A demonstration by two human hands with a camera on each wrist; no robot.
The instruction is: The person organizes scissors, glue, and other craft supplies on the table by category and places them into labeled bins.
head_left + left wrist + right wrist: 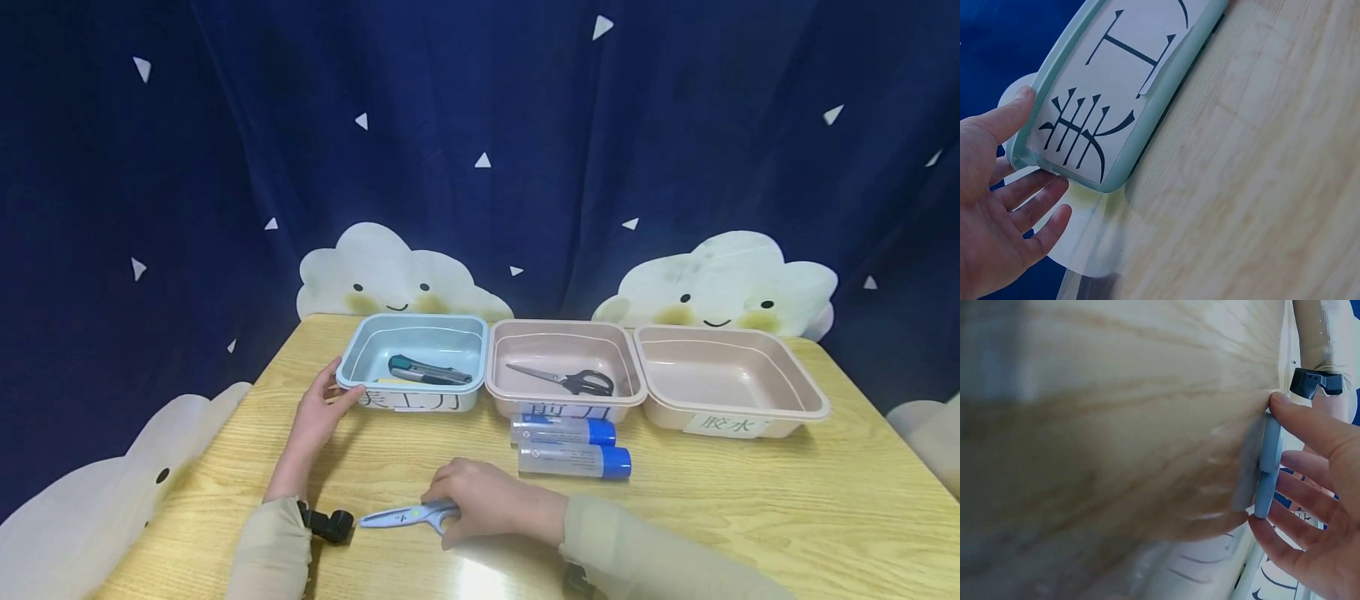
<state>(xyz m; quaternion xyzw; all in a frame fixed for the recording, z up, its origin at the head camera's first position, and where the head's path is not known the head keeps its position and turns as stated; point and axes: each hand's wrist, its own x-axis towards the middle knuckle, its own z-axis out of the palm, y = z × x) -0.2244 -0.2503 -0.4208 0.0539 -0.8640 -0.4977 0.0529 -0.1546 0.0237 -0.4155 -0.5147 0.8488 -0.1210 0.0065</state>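
My left hand (320, 412) holds the front left corner of the light blue bin (420, 325), thumb at the labelled front and fingers at the side. In the left wrist view the fingers (1041, 194) lie against the bin's end. A utility knife (427, 370) with a teal end lies inside that bin. My right hand (491, 502) grips the handles of light blue scissors (401, 517) on the table, blades towards the left. In the right wrist view the scissor handles (1267, 456) sit between thumb and fingers. The grip is partly hidden in the head view.
A pink bin (562, 327) holds black-handled scissors (573, 381). To its right stands another pink bin (731, 411) with a label. Two clear glue bottles with blue caps, the nearer bottle (562, 460) and the farther bottle (558, 430), lie before the middle bin.
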